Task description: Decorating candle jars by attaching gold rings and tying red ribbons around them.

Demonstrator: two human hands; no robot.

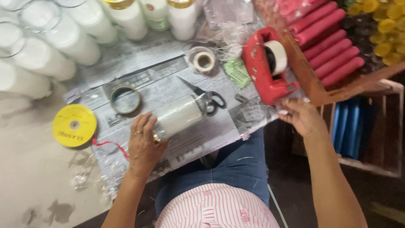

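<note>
Two hands at frame centre, left hand [142, 141] gripping a wrapped white candle [177, 118], right hand [300, 116] pinching tape below the red tape dispenser [265, 69], scissors [204, 95] beside the candle

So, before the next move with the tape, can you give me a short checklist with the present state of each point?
1. Left hand holds the wrapped white candle lying on the newspaper: ok.
2. Right hand is at the red tape dispenser: ok.
3. Tape end gripped in the fingers: cannot tell.
4. Scissors lie beside the candle, blades shut: ok.
5. Wrap closed flat around the candle: cannot tell.
</note>
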